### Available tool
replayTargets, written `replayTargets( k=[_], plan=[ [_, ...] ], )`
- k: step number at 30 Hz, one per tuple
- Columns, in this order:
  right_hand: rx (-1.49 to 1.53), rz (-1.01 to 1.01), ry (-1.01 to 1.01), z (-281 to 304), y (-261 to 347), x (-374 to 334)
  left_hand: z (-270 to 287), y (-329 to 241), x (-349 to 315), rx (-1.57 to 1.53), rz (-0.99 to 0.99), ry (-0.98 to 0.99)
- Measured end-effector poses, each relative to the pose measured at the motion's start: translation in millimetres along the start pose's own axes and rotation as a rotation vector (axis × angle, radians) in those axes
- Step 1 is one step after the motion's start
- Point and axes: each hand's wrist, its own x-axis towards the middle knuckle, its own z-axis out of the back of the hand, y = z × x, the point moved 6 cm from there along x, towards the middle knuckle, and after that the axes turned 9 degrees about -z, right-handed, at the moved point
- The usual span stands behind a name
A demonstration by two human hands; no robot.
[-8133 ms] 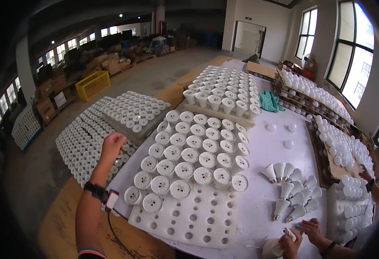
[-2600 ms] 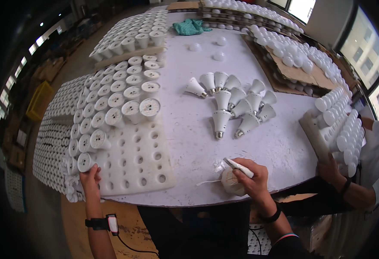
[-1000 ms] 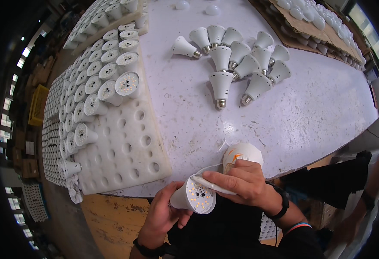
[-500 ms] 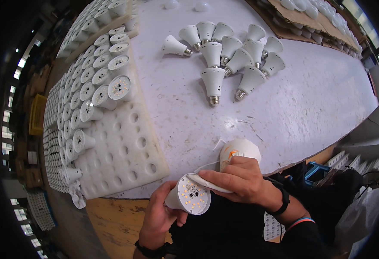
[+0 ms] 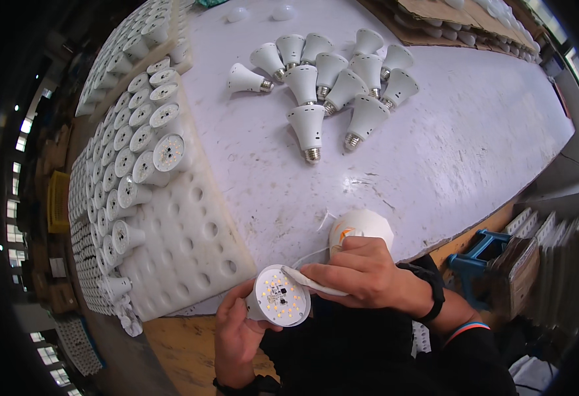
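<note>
Left hand: the person's left hand [image 5: 235, 335] is curled around a white LED bulb housing [image 5: 252, 307], its fingers gripping the cone from the side and below.
Bulb housing in hand: it is held off the surface [image 5: 434, 158], near the front edge and in front of the person's dark clothing; its wide end is tilted up, showing a round LED board [image 5: 277, 305] with yellowish dots and small dark parts in the middle.
Right hand: the right hand [image 5: 372, 274] has its fingers closed on a slim white tool [image 5: 317, 284], the tip at the upper right rim of the board; whether it actually touches I can't tell from here.
Right wrist: a black band [image 5: 437, 294] sits there, with a striped red-and-blue band [image 5: 466, 328] further up the arm.
Beside the right hand: a rounded white object [image 5: 363, 226] with an orange mark stands on the surface, partly hidden by the hand.
Foam tray: a white holed tray [image 5: 207, 198] lies to the left, upright housings [image 5: 130, 191] filling its far and left parts, bare holes nearer the person.
Loose group: more white housings [image 5: 306, 129] with metal screw caps lie clustered beyond the hands.
Far edge: two white domes [image 5: 283, 12] rest near stacked cardboard [image 5: 428, 9].
</note>
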Motion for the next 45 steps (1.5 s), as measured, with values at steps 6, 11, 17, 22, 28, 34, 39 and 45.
replayTargets(
  k=[6, 11, 17, 22, 28, 34, 39, 45],
  plan=[
    [-0.005, 0.012, -0.028, -1, -1, -2, -3, -6, -3, 0.069, -0.097, -0.026],
    [0.011, -0.028, 0.005, -3, -2, -4, -5, -9, -3, 0.054, -0.128, -0.004],
    [0.056, -0.023, 0.015, -2, -2, -1, -4, -14, 0, 0.041, -0.166, -0.046],
    [0.090, -0.045, 0.038, -3, -3, -1, -4, -17, 5, 0.111, -0.221, -0.019],
    [0.125, -0.073, 0.077, -4, -3, 0, -4, -19, 8, 0.229, -0.305, 0.012],
    [0.208, -0.074, 0.079, -3, -3, 1, -2, -20, 8, 0.225, -0.406, 0.058],
    [0.291, -0.123, 0.115, 0, -10, -6, -10, -21, 19, 0.160, -0.439, 0.045],
    [0.442, -0.050, -0.206, 33, -17, -19, -25, 14, 79, 0.106, -0.051, -0.184]
  ],
)
